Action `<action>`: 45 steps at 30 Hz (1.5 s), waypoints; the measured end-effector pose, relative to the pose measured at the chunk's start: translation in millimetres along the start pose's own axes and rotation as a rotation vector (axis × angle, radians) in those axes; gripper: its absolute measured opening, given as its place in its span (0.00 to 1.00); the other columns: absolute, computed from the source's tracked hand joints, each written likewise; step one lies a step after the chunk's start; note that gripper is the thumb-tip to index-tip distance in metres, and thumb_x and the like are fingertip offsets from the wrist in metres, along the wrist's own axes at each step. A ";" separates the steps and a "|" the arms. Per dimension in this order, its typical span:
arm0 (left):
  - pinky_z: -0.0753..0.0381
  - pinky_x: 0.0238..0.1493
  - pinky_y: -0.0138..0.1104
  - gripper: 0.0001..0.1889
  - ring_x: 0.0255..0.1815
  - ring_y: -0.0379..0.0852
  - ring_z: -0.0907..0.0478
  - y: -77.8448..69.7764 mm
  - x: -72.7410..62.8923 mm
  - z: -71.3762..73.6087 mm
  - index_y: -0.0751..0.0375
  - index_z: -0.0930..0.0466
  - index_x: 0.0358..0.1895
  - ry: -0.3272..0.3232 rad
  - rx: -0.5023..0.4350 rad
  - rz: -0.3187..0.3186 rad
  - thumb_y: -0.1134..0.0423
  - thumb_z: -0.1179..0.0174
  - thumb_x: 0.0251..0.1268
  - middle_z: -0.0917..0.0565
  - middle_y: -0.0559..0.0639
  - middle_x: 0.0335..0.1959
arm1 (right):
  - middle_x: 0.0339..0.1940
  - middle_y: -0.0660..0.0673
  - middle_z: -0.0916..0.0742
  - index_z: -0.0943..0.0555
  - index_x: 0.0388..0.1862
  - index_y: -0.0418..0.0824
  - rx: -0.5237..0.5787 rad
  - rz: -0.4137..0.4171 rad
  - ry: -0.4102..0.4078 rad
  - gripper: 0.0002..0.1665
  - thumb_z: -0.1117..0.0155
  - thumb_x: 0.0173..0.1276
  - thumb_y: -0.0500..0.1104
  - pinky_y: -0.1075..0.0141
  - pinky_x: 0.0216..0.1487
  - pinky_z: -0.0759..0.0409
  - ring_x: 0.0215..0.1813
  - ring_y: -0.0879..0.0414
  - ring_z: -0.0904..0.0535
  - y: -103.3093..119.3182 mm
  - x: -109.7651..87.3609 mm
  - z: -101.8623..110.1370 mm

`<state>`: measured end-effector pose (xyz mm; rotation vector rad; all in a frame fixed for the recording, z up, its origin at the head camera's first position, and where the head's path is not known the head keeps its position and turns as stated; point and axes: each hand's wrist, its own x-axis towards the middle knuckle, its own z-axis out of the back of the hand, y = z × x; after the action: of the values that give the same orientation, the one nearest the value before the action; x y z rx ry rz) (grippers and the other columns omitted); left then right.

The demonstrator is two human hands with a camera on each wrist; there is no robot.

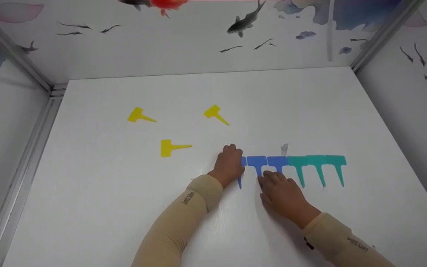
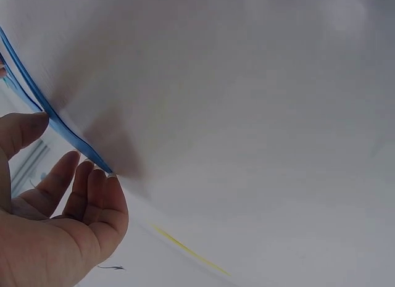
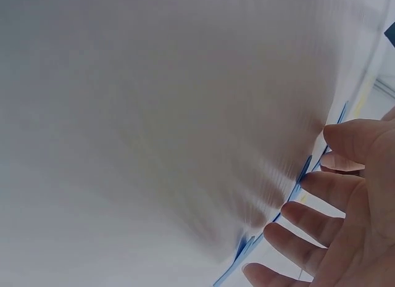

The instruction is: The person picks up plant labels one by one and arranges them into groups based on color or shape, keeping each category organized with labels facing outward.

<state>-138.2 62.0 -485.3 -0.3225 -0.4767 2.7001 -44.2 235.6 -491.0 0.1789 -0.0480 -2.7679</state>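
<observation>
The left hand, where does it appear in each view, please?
Head: left hand near centre, slightly low.
Left wrist: left hand, lower left.
Right wrist: left hand apparently, mostly hidden behind the right hand, toward the right edge.
Shared landmark: blue tags.

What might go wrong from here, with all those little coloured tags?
The left grip touches the leftmost blue tag; a slight slip could shift it out of line.
The right grip covers part of the right blue tag, so lifting away might drag it.
The green tags sit with almost no gaps between their tops, so one bump could disturb several.
</observation>
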 end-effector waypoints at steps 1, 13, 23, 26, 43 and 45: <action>0.24 0.47 0.40 0.14 0.46 0.48 0.31 0.1 0.4 -0.6 0.65 0.21 0.49 -0.005 -0.001 -0.003 0.63 0.39 0.61 0.25 0.54 0.44 | 0.63 0.40 0.22 0.25 0.64 0.40 0.001 0.000 -0.009 0.27 0.43 0.70 0.50 0.44 0.55 0.24 0.65 0.42 0.28 0.0 0.1 0.0; 0.23 0.45 0.39 0.13 0.45 0.48 0.31 -0.3 2.9 0.4 0.64 0.20 0.48 -0.005 0.017 -0.004 0.63 0.39 0.61 0.25 0.54 0.44 | 0.62 0.40 0.22 0.25 0.64 0.39 0.010 0.002 -0.028 0.27 0.42 0.69 0.50 0.44 0.55 0.23 0.64 0.42 0.28 -1.0 0.1 1.6; 0.24 0.46 0.40 0.14 0.45 0.48 0.32 4.3 3.3 1.3 0.66 0.21 0.47 -0.024 -0.016 -0.026 0.63 0.38 0.60 0.25 0.54 0.43 | 0.63 0.40 0.22 0.27 0.64 0.39 0.036 -0.030 -0.034 0.28 0.42 0.69 0.50 0.44 0.56 0.24 0.64 0.42 0.27 1.1 4.2 5.8; 0.24 0.46 0.40 0.13 0.44 0.49 0.32 7.0 4.1 2.0 0.66 0.21 0.46 -0.032 -0.033 -0.023 0.63 0.38 0.60 0.25 0.55 0.43 | 0.63 0.40 0.22 0.27 0.64 0.40 0.032 -0.032 -0.040 0.28 0.41 0.68 0.50 0.44 0.56 0.24 0.64 0.42 0.27 2.9 5.4 7.9; 0.29 0.62 0.38 0.20 0.53 0.49 0.32 29.1 19.0 14.9 0.64 0.27 0.60 0.013 -0.103 0.117 0.60 0.44 0.68 0.26 0.56 0.52 | 0.62 0.42 0.21 0.26 0.66 0.44 -0.033 0.066 -0.081 0.30 0.38 0.66 0.51 0.46 0.54 0.22 0.62 0.45 0.25 18.2 5.1 6.9; 0.29 0.63 0.37 0.21 0.55 0.49 0.32 32.8 22.6 17.6 0.64 0.28 0.61 0.016 -0.117 0.143 0.59 0.44 0.69 0.27 0.57 0.53 | 0.63 0.42 0.22 0.27 0.67 0.45 -0.028 0.060 -0.064 0.30 0.38 0.67 0.52 0.46 0.55 0.22 0.63 0.45 0.26 20.2 6.1 6.7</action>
<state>-174.2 37.6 -484.8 -0.4254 -0.6304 2.8111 -43.5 214.6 -484.0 0.0800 -0.0300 -2.7127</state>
